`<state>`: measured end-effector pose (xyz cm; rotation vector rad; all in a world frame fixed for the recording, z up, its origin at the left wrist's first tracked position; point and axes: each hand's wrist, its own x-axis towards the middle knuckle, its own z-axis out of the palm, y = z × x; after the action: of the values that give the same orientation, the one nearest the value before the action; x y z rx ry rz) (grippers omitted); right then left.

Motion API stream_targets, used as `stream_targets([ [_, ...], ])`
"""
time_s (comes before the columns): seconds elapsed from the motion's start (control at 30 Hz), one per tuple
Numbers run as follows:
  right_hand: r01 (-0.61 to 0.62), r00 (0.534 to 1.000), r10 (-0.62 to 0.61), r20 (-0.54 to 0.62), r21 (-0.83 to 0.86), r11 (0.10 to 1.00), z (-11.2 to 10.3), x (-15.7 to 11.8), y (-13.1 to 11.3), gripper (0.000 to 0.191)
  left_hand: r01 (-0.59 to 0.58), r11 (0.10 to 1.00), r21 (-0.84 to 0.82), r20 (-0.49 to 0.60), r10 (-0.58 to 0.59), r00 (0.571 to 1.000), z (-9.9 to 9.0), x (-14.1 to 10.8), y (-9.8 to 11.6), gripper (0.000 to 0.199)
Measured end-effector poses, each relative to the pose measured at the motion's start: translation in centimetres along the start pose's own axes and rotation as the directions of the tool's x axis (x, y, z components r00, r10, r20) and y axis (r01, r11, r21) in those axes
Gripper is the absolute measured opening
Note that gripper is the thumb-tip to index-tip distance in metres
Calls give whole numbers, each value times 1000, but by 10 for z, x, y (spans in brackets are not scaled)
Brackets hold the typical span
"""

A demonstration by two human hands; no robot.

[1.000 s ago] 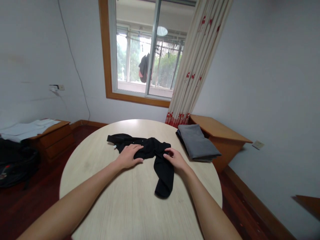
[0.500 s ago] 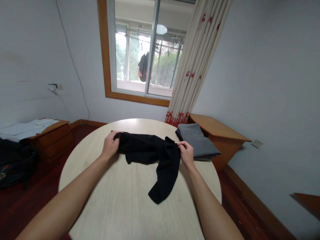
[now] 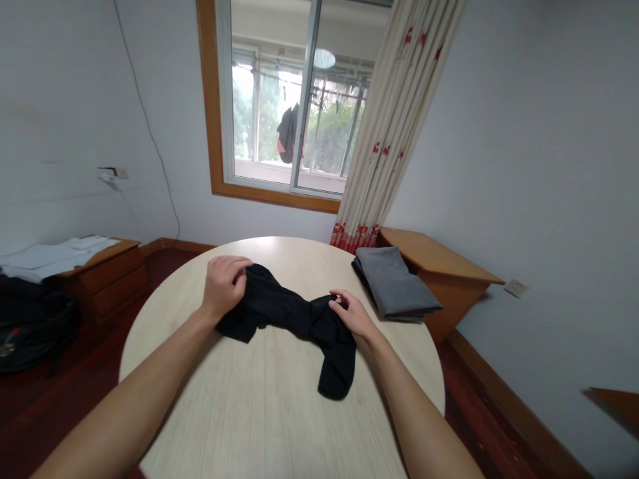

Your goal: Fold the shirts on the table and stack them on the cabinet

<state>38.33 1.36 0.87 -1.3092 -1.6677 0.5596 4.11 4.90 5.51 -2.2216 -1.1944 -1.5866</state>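
A black garment [image 3: 279, 307] lies bunched in a rough arch across the pale round table [image 3: 259, 412]. Its kind is unclear among the folds. Over its left end rests my left hand [image 3: 225, 286], fingers stretched forward and thumb apart from them, covering part of the cloth. My right hand [image 3: 354, 316] touches the top of the right end, with thumb and fingers apart. From there a black flap hangs toward me, flat on the tabletop.
A stack of folded grey and dark cloth [image 3: 397, 283] sits at the table's right rim. Behind it stands a wooden desk [image 3: 434, 256]. Papers cover a low drawer cabinet [image 3: 107, 273] at left, beside a black backpack [image 3: 34, 326]. A curtain [image 3: 384, 146] hangs by the window.
Both hands have loosened from the garment's ends. Its left part has dropped and spread toward me, and the right flap has shifted and shortened. My right hand has moved slightly left.
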Motion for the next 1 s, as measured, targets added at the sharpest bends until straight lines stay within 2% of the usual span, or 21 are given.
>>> stream_targets([
  [0.03, 3, 1000, -3, 10, -6, 1000, 0, 0, 1, 46, -66, 997, -31, 94, 69, 993, 2, -1, 13, 22],
  [0.07, 5, 1000, -5, 20, -9, 1000, 0, -1, 1, 47, -126, 989, -77, 205, 140, 969, 7, -3, 25, 22],
  [0.1, 8, 1000, -8, 27, -11, 1000, -1, -1, 2, 49, -177, 976, -129, 321, 210, 924, 12, -7, 36, 23],
  [0.17, 17, 999, -16, 39, -14, 1000, -1, -1, 3, 51, -253, 941, -224, 522, 335, 784, 26, -18, 52, 27],
  [0.23, 24, 998, -23, 57, -24, 999, -1, 0, 4, 49, -292, 917, -273, 641, 400, 655, 40, -31, 59, 37],
  [0.27, 26, 997, -24, 71, -29, 999, -1, 0, 4, 48, -299, 914, -274, 674, 405, 618, 46, -37, 60, 41],
  [0.33, 25, 995, -21, 102, -37, 999, -1, 0, 6, 46, -295, 923, -247, 708, 380, 595, 54, -46, 58, 38],
  [0.5, -12, 987, 20, 158, -56, 998, 2, 1, 12, 46, -280, 940, -194, 701, 332, 631, 60, -48, 56, 19],
  [0.6, -8, 984, 11, 178, -19, 1000, 5, 1, 15, 33, -272, 939, -210, 693, 339, 637, 61, -47, 56, 16],
  [0.67, -7, 988, 8, 154, -8, 1000, 6, 2, 15, 25, -246, 942, -228, 677, 335, 655, 61, -46, 56, 17],
  [0.73, -3, 997, 3, 78, 0, 1000, 4, 3, 14, 23, -204, 950, -238, 638, 311, 704, 58, -43, 54, 19],
  [0.83, -9, 991, 20, -129, 84, 996, -6, 7, 11, 26, -135, 963, -231, 502, 237, 832, 48, -34, 45, 22],
  [0.9, -14, 955, 63, -289, 168, 986, -17, 10, 11, 32, -48, 973, -224, 344, 125, 930, 38, -25, 33, 23],
  [0.93, -8, 930, 79, -359, 196, 981, -22, 12, 11, 35, 16, 975, -221, 253, 42, 967, 33, -20, 25, 24],
  [1.0, 26, 882, 70, -466, 195, 980, -30, 13, 12, 37, 143, 967, -210, 98, -125, 987, 24, -12, 7, 25],
])
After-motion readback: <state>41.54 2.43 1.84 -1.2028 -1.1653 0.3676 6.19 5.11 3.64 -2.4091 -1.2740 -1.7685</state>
